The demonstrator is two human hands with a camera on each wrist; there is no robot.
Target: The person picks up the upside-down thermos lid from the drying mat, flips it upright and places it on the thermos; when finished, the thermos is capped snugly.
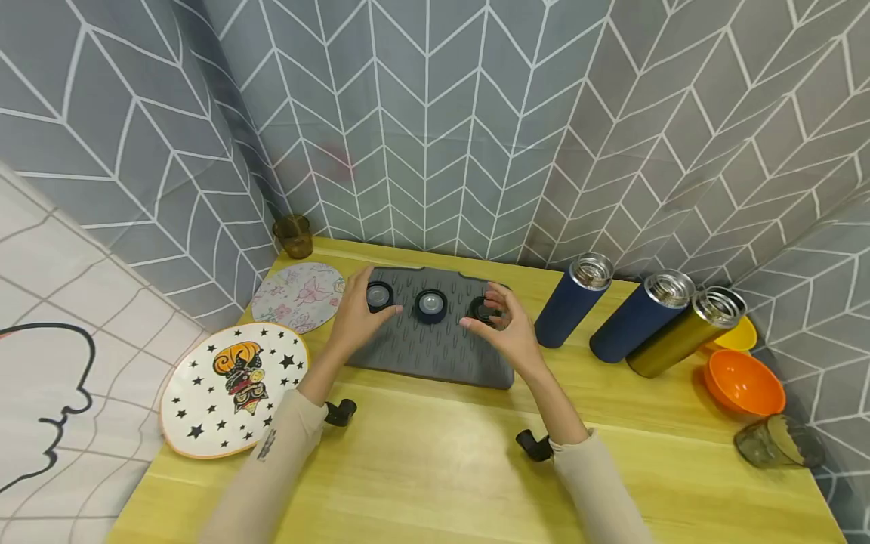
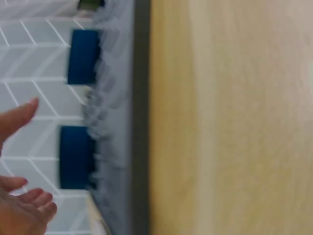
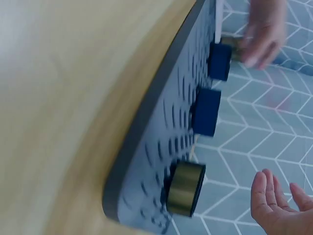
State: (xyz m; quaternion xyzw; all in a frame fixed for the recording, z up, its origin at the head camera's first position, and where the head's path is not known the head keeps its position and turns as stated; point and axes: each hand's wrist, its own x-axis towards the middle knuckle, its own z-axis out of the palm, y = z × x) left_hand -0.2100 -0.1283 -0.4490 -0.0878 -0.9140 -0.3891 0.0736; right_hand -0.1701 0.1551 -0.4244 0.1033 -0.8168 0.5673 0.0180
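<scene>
Three bottle lids lie on a grey textured mat, their undersides facing up. Two are blue: the left lid and the middle lid. The third, a gold lid, sits at the mat's right end and is partly covered by fingers in the head view. My left hand hovers beside the left lid with thumb and fingers spread, holding nothing. Over at the gold lid, my right hand is held with fingers loosely parted; the right wrist view shows a gap between hand and lid.
Lidless flasks stand at right: a blue flask, another blue flask and a gold flask. Beyond them are an orange bowl and a clear cup. At left lie a star-patterned plate, a floral round mat and a brown cup.
</scene>
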